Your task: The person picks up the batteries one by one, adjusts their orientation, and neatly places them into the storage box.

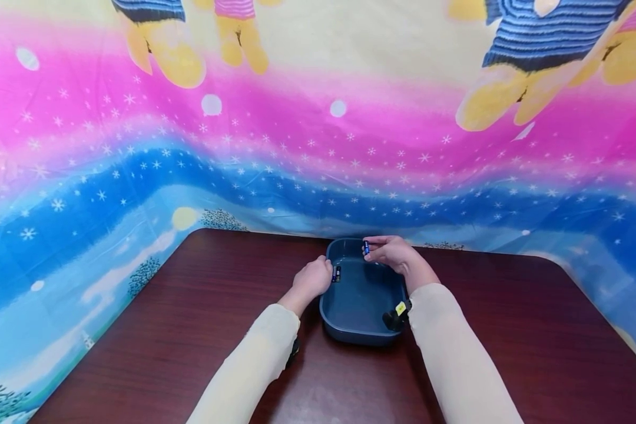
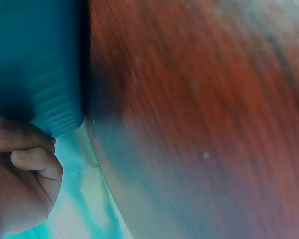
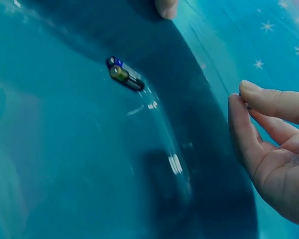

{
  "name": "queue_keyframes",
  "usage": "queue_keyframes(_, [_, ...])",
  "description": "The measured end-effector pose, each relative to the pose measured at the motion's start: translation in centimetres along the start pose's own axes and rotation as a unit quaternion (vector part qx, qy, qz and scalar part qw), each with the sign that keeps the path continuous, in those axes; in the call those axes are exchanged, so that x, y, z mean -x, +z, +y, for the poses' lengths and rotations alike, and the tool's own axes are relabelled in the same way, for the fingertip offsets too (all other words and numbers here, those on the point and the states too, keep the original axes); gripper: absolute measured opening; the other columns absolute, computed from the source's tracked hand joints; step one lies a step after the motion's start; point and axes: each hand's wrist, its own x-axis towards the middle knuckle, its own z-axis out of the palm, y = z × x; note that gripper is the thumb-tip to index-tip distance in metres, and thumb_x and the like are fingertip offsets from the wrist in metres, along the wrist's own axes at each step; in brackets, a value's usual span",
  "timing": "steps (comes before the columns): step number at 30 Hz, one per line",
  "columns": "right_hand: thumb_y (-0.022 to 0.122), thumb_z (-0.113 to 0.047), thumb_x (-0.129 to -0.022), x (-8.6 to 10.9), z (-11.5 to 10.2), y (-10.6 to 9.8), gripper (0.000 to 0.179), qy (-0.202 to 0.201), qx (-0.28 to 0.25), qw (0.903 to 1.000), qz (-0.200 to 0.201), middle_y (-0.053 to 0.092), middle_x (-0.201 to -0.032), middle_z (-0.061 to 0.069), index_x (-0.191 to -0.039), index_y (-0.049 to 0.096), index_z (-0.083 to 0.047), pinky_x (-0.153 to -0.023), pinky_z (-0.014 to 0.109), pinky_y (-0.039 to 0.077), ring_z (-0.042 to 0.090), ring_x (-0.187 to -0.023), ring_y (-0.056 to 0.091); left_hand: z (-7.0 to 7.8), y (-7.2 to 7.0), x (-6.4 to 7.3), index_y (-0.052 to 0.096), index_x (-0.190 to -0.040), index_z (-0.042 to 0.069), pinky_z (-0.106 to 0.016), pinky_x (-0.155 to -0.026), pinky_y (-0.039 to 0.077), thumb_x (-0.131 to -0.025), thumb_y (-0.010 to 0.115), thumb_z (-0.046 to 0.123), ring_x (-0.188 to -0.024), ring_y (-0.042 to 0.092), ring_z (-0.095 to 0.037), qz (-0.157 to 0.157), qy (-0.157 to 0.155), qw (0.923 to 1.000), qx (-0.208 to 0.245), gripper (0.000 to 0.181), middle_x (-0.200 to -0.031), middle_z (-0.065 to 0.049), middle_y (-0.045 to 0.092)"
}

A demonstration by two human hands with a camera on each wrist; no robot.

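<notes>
Basin (image 1: 357, 338): grey-blue, deep, with rounded corners; it stands on the table near its far edge, its long side running away from the person.
Left hand (image 1: 314, 277): fingers curled tightly over the basin's left rim, gripping it; the left wrist view shows the bent fingers against the ribbed outer wall.
Right hand (image 1: 394, 253): nearly closed at the fingertips, thumb and fingers pinching one battery, at the far end of the basin.
Held battery (image 1: 367, 247): blue and dark, roughly upright in the head view; in the right wrist view the fingertips hide most of it, so its markings cannot be told.
Blue-ended battery (image 3: 116, 61): lying on the basin floor close to the left wall, near the left hand.
Gold-ended battery (image 3: 124, 77): dark-bodied, lying alongside the blue-ended one, the two seemingly touching.
Sleeves (image 1: 456, 347): cream, reaching the wrists; a black device (image 1: 393, 318) with a yellow label sits at the right cuff.
Table (image 1: 498, 330): reddish brown, wood-grained, with rounded far corners.
Backdrop (image 1: 297, 147): cloth printed with pink and blue bands, white snowflakes and yellow figures in striped knitwear.
</notes>
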Motion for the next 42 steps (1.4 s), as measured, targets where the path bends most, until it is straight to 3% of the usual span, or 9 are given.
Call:
queue_keyframes(5, [0.061,0.010,-0.069,-0.4,0.3,0.7,0.057,0.002,0.009,0.9998,0.017,0.045,-0.115,0.018,-0.121,0.044,-0.004,-0.076,0.032,0.043,0.028,-0.101,0.048,0.1,-0.1,0.0,0.038,-0.125,0.009,-0.038,-0.083,0.037,-0.092,0.023,0.033,-0.101,0.047,-0.020,0.000,0.000,1.0000,0.000,0.044,-0.118,-0.006,0.047])
queue_keyframes(13, [0.065,0.008,-0.066,-1.4,1.0,1.9,0.057,0.037,-0.003,0.9986,0.037,0.046,-0.117,0.015,-0.118,0.048,-0.006,-0.086,0.040,0.034,0.020,-0.089,0.055,0.2,-0.2,0.1,0.040,-0.123,0.009,-0.039,-0.080,0.039,-0.091,0.024,0.034,-0.096,0.050,-0.020,0.000,-0.012,0.9999,0.002,0.043,-0.114,-0.007,0.050])
queue_keyframes(19, [0.062,0.002,-0.071,-1.9,1.5,2.5,0.052,0.069,0.073,0.9946,0.024,0.047,-0.116,0.015,-0.120,0.046,-0.007,-0.084,0.040,0.036,0.020,-0.086,0.057,0.1,-0.2,-0.2,0.044,-0.117,0.010,-0.037,-0.070,0.042,-0.091,0.024,0.035,-0.080,0.052,-0.018,0.002,-0.018,0.9998,0.011,0.041,-0.092,-0.005,0.055])
queue_keyframes(25, [0.064,0.000,-0.070,-2.1,2.0,3.5,0.046,0.089,0.135,0.9865,0.026,0.057,-0.092,0.014,-0.114,0.052,-0.004,-0.079,0.040,0.040,0.023,-0.079,0.058,0.1,0.0,-0.3,0.048,-0.106,0.010,-0.033,-0.055,0.039,-0.091,0.024,0.035,-0.064,0.048,-0.017,-0.004,-0.019,0.9996,0.018,0.038,-0.069,-0.003,0.050])
queue_keyframes(33, [0.067,0.000,-0.067,-2.7,2.8,4.2,0.040,0.070,0.184,0.9800,0.030,0.059,-0.084,0.014,-0.105,0.056,0.000,-0.069,0.036,0.046,0.024,-0.071,0.060,0.1,0.1,-0.3,0.049,-0.104,0.011,-0.033,-0.056,0.040,-0.091,0.024,0.034,-0.065,0.049,-0.016,0.001,-0.020,0.9997,0.016,0.036,-0.072,-0.002,0.051])
queue_keyframes(38, [0.070,-0.001,-0.064,-2.9,3.1,4.5,0.043,0.054,0.241,0.9687,0.027,0.058,-0.084,0.015,-0.104,0.055,0.000,-0.059,0.032,0.048,0.023,-0.064,0.060,-0.1,0.0,-0.3,0.048,-0.105,0.011,-0.035,-0.061,0.041,-0.091,0.024,0.034,-0.070,0.050,-0.017,0.003,-0.013,0.9998,0.017,0.037,-0.080,-0.004,0.053])
queue_keyframes(42, [0.070,-0.003,-0.064,-2.9,3.4,4.7,0.040,0.037,0.271,0.9617,0.018,0.057,-0.085,0.013,-0.101,0.056,-0.001,-0.059,0.032,0.048,0.021,-0.064,0.060,-0.1,0.0,-0.3,0.048,-0.108,0.011,-0.036,-0.062,0.041,-0.091,0.024,0.034,-0.073,0.050,-0.017,0.000,-0.012,0.9998,0.018,0.038,-0.086,-0.006,0.055])
